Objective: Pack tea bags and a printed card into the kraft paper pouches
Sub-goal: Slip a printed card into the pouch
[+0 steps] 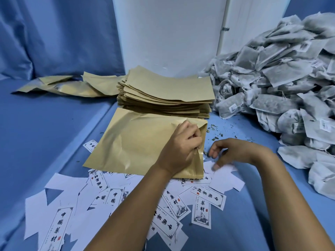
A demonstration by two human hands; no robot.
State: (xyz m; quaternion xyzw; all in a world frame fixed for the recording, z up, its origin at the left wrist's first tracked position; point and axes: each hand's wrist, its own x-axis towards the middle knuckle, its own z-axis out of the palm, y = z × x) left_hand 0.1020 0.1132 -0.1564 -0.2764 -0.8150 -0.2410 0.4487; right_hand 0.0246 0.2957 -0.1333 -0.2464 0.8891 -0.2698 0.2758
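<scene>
A kraft paper pouch (134, 142) lies flat on the blue table, its mouth facing right. My left hand (183, 142) grips the upper edge of that mouth, fingers curled round the paper. My right hand (228, 153) hovers just right of the mouth, fingers loosely curled, its thumb touching a white printed card (224, 178) on the table; whether it holds the card is unclear. Several printed cards (201, 212) with black characters are scattered in front of me. A big heap of grey tea bags (282, 82) fills the right side.
A stack of flat kraft pouches (166, 95) stands behind the open one, against a white panel (168, 33). Several filled or crumpled pouches (72, 86) lie at the back left. Loose tea crumbs (215, 131) dot the blue table (45, 133) near the pouch mouth.
</scene>
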